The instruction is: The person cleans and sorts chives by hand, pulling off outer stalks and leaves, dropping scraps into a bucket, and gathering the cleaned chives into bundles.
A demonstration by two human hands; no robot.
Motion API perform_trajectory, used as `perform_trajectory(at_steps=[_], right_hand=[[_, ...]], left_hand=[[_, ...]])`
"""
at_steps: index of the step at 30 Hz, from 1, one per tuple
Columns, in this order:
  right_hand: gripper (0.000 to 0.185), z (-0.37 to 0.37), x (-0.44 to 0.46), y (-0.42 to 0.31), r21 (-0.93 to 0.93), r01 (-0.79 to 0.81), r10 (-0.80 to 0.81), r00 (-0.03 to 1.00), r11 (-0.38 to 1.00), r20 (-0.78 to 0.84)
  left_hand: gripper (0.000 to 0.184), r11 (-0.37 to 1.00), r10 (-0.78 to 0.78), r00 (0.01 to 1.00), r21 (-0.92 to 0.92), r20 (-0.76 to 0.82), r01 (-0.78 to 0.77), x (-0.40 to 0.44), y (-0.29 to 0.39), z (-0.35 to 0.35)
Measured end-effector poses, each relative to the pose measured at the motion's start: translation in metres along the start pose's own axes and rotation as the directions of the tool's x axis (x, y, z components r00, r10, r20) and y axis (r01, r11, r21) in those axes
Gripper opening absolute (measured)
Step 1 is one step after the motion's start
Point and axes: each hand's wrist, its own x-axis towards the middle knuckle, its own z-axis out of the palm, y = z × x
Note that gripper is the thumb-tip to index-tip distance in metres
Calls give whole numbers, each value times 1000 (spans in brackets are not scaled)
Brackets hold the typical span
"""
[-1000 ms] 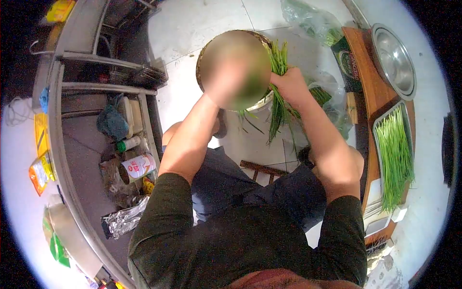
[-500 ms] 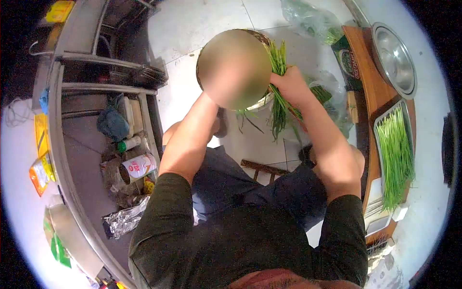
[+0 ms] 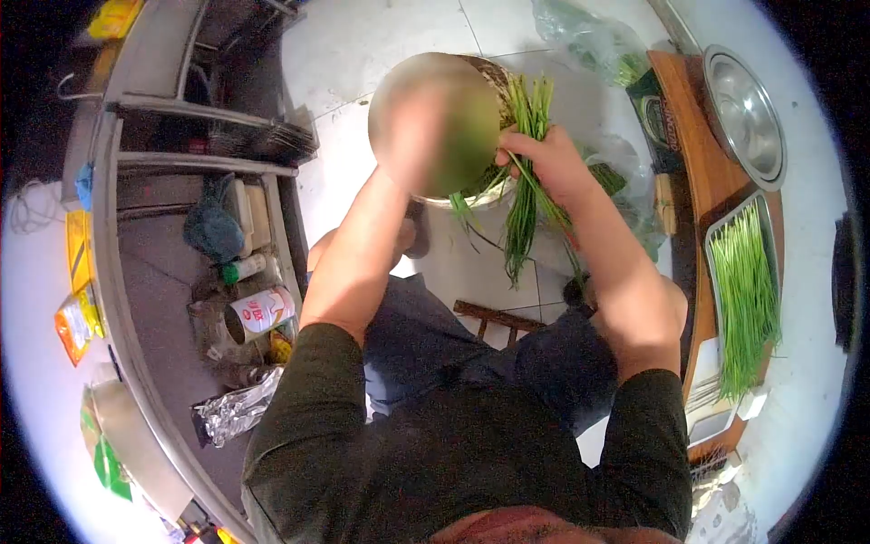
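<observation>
My right hand (image 3: 548,161) is closed around a bunch of long green stalks that look like garlic chives (image 3: 520,227). Its tops point away from me and the loose leaf ends hang down toward my knees. Just left of it stands a round basket (image 3: 492,193), partly covered by a blurred patch. My left hand (image 3: 410,136) reaches over the basket inside that blur, so its fingers and anything in them cannot be made out. A few loose green leaves (image 3: 462,210) droop over the basket's near rim.
At right, a wooden board (image 3: 693,145) bears a steel bowl (image 3: 745,118) and a tray (image 3: 716,299) of neatly laid green stalks (image 3: 745,295). Plastic bags (image 3: 589,36) with greens lie on the tiles. A shelf unit (image 3: 145,272) at left holds a can (image 3: 261,314) and other items.
My right hand has shifted slightly left, closer to the basket, and its fingers have moved on the bunch. The leaf ends hang a little lower. My left hand stays over the basket.
</observation>
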Motion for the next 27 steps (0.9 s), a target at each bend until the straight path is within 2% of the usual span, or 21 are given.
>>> perform_trajectory(at_steps=[1, 2, 4, 5, 8, 9, 11, 12, 13, 14, 15, 16, 17, 20, 22, 24, 26, 27], right_hand=[[17, 0, -3, -3, 2, -12, 12, 1000, 1000, 1], [17, 0, -3, -4, 3, -23, 23, 1000, 1000, 3], [18, -1, -1, -1, 31, -24, 24, 1000, 999, -13], [18, -2, 0, 1, 44, -24, 25, 999, 999, -24], [18, -5, 5, 10, 60, -46, 47, 999, 997, -23], [18, -4, 4, 10, 77, -50, 53, 998, 996, -36], [18, 0, 3, 9, 111, -58, 65, 996, 992, -63], [18, 0, 3, 9, 136, -61, 69, 996, 989, -61], [19, 0, 3, 10, 162, -64, 74, 996, 985, -57], [19, 0, 4, 11, 190, -66, 77, 996, 980, -52], [21, -1, 5, 13, 200, -68, 77, 996, 977, -38], [23, -4, 6, 15, 210, -70, 77, 997, 975, -24], [25, -4, 7, 16, 220, -74, 78, 997, 973, -9], [23, 2, 5, 13, 151, -30, 40, 997, 988, -62], [21, 2, 8, 18, 49, 17, -12, 996, 999, -87], [18, 3, 8, 17, -7, 50, -50, 994, 999, -97], [15, 6, 5, 11, -15, 72, -73, 993, 997, -95], [17, 7, 4, 9, -38, 77, -81, 992, 996, -93]], left_hand=[[47, 1000, 7, 1000, 7, -21, -7, 3, -2, 0], [46, 993, -37, 999, -109, -22, 34, 4, -3, -1], [45, 893, -156, 988, -427, -1, 141, 6, -4, -2], [44, 852, -175, 985, -501, 7, 155, 7, -4, -2], [41, 803, -131, 991, -585, 8, 111, 4, 2, -4], [40, 835, -74, 997, -547, -4, 60, 2, 4, -5], [38, 955, 101, 994, -277, -32, -106, 1, 10, -12], [43, 972, 224, 975, 79, -9, -223, 4, 12, -18], [37, 975, 36, 999, -221, 41, -26, 6, 19, -22], [31, 855, -130, 981, -485, 144, 184, 10, 34, -29], [26, 628, -252, 924, -678, 287, 382, 15, 51, -36], [21, 321, -316, 835, -778, 450, 541, 19, 66, -41], [16, 268, -345, 840, -813, 420, 517, 23, 77, -43], [14, 375, -148, 935, -857, 322, 354, 17, 63, -33], [19, 377, -97, 921, -842, 378, 385, 11, 51, -30], [19, 530, -150, 915, -751, 375, 394, 12, 52, -32], [13, 771, -285, 919, -505, 271, 388, 16, 58, -32], [14, 764, -238, 953, -571, 186, 302, 14, 57, -29]])
